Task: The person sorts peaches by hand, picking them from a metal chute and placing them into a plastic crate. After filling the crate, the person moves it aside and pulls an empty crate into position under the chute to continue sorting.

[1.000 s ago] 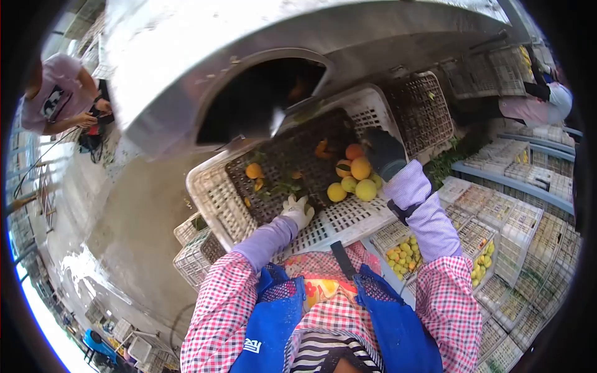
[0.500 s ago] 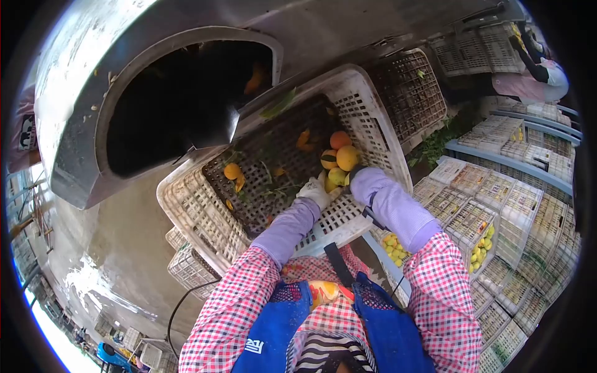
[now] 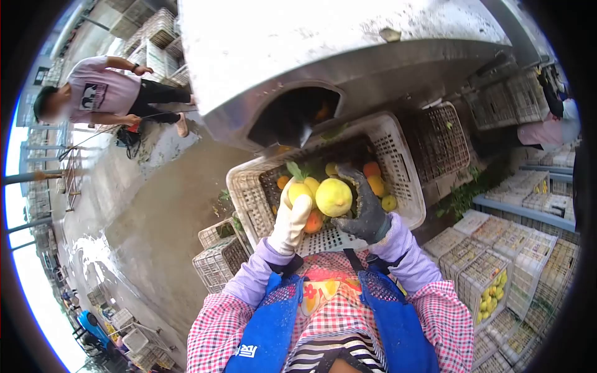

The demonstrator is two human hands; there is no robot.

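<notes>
In the head view my left hand (image 3: 291,225), in a white glove, is closed around yellow citrus fruit (image 3: 298,191) with a green leaf (image 3: 296,171) attached. My right hand (image 3: 367,210), in a dark grey glove, grips a larger yellow citrus fruit (image 3: 334,198), raised toward the camera. Both hands are above a dirty white plastic crate (image 3: 407,186). Inside it, orange fruits (image 3: 375,184) lie near the right hand, and another orange fruit (image 3: 313,221) shows below the left. My hands and the raised fruits hide part of the crate's floor.
A metal chute (image 3: 298,115) opens just behind the crate. A second crate (image 3: 438,140) stands to its right, and smaller crates (image 3: 221,264) to its left. Stacked crates with fruit (image 3: 491,295) fill the right side. One person (image 3: 102,93) stands far left, another (image 3: 547,130) far right.
My hands have come up from the crate floor, with yellow citrus fruit now held toward the camera. The view has shifted, bringing the person at the left fully into sight.
</notes>
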